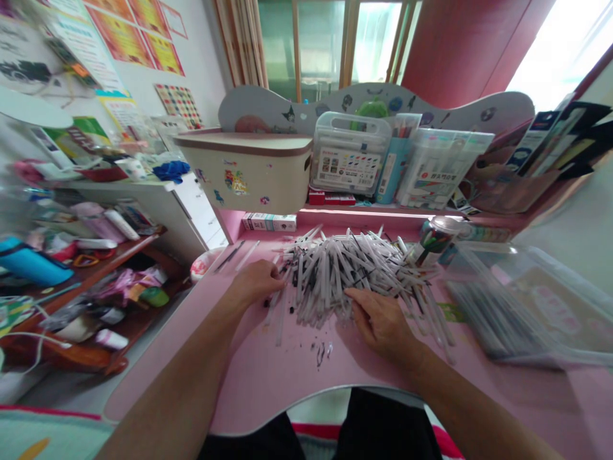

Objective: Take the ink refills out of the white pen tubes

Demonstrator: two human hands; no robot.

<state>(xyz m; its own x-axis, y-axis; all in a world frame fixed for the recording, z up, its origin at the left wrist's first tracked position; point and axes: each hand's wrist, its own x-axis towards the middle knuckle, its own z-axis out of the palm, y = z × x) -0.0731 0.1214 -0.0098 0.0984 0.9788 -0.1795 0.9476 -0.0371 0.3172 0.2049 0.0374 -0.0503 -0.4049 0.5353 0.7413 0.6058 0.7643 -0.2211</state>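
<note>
A big heap of white pens with black parts (349, 271) lies in the middle of the pink desk (268, 377). My left hand (256, 281) rests at the heap's left edge, fingers curled round some small dark piece I cannot make out. My right hand (380, 319) lies at the heap's near edge, its fingers bent and tucked into the pens; what they grip, if anything, is hidden. A few loose pens (280, 316) and black specks (320, 351) lie on the desk between my hands.
A clear plastic bag of pens (507, 306) lies on the right. A round container (433, 239) stands behind the heap. Marker boxes (349, 153) and a beige drawer unit (249, 169) fill the back shelf. Cluttered wooden shelves (90, 281) stand to the left.
</note>
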